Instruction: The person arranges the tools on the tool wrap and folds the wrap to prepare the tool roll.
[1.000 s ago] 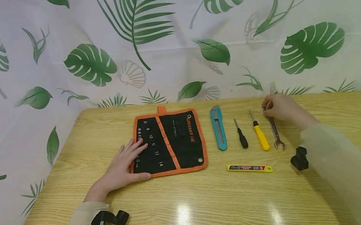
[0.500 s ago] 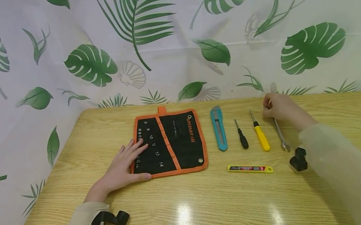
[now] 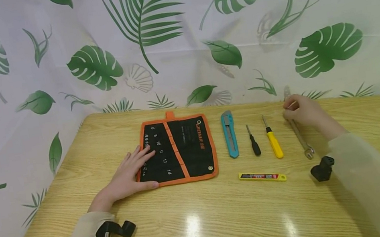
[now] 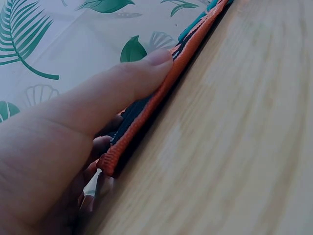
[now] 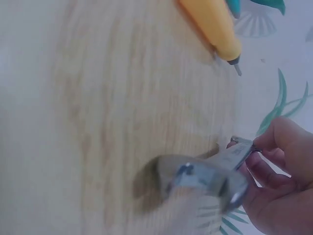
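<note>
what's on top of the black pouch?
Only the left hand, resting over the left edge of the black pouch. The patch under the hand and the pouch's inside are covered.

Long pale-beige sleeves (image 3: 375,181) each carry a small black mount (image 3: 113,228) near the wrist.

On the worktop (image 3: 162,235), the tool pouch (image 3: 176,152) lies leftmost, the left hand (image 3: 128,175) on its left side. Rightward follow the utility knife (image 3: 230,135), one screwdriver (image 3: 255,147), a second screwdriver (image 3: 274,143) and the wrench (image 3: 300,137), its far end in the right hand (image 3: 304,112); whether it touches the worktop is hard to tell. A slim case (image 3: 262,177) lies crosswise before both screwdrivers.
</note>
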A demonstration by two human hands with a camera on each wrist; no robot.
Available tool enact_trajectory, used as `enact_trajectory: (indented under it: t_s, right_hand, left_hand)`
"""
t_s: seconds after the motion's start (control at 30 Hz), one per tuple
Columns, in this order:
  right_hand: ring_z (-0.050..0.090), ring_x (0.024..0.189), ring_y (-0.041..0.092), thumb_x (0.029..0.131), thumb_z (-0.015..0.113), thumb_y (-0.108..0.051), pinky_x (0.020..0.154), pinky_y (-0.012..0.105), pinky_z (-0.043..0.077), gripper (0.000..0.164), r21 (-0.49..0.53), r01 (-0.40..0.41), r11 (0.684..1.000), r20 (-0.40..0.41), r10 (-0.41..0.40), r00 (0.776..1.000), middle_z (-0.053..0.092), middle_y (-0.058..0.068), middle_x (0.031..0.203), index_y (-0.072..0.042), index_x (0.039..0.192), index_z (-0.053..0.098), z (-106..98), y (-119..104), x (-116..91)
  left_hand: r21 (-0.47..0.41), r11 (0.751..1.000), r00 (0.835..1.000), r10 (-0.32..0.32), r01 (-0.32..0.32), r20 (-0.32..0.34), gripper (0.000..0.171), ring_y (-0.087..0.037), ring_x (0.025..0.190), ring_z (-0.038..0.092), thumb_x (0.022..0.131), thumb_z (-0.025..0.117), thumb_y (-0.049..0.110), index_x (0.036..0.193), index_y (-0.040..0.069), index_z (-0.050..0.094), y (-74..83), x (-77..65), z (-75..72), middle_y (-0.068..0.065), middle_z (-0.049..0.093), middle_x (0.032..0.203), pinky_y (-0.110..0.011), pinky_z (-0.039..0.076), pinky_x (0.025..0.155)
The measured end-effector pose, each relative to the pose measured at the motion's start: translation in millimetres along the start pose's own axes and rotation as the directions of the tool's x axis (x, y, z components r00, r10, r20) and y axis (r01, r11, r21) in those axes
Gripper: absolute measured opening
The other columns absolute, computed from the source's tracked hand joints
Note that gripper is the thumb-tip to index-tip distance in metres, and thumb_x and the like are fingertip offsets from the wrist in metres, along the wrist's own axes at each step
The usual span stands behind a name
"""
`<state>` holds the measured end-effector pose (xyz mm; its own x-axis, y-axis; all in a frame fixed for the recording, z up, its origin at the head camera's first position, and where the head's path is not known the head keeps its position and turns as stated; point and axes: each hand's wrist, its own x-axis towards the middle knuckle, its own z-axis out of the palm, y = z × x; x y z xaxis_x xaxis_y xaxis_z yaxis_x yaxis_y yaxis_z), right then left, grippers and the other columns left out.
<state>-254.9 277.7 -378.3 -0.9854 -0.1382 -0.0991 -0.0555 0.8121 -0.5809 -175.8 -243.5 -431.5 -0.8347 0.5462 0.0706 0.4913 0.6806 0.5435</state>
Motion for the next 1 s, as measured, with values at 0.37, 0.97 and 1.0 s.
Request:
enact_trajectory:
  t_s: [0.37,0.97,1.0]
  right_hand:
    - [0.061,0.086,0.028,0.097,0.053,-0.013,0.068,0.022,0.053,0.036,0.169,-0.046,0.985,-0.042,0.054,0.998,0.049,0.031,0.115,0.011,0.123,0.048,-6.4,2.0,-6.6]
    - [0.056,0.084,-0.001,0.094,0.062,-0.028,0.076,0.018,0.052,0.058,0.3,-0.064,0.952,0.019,0.061,0.998,0.047,0.026,0.13,0.006,0.138,0.042,-18.8,5.2,-22.3]
    - [0.055,0.084,0.0,0.093,0.064,-0.028,0.076,0.019,0.052,0.059,0.285,-0.064,0.956,0.014,0.062,0.998,0.048,0.026,0.129,0.006,0.137,0.043,-19.3,5.0,-22.9]
  left_hand:
    - [-0.001,1.0,1.0,-0.007,0.007,0.002,0.091,-0.032,0.145,0.004,0.078,0.074,0.051,0.15,0.014,0.033,1.5,-0.3,-1.1,-0.009,0.02,0.157,-0.053,0.0,0.114]
    - [-0.001,1.0,1.0,-0.011,0.011,0.006,0.092,-0.033,0.145,0.005,0.078,0.075,0.05,0.15,0.012,0.033,4.4,0.1,-2.0,-0.01,0.02,0.157,-0.053,0.001,0.114]
    - [-0.001,1.0,1.0,-0.011,0.011,0.006,0.092,-0.033,0.145,0.005,0.078,0.075,0.05,0.15,0.012,0.033,4.6,0.1,-2.1,-0.01,0.02,0.157,-0.052,0.001,0.114]
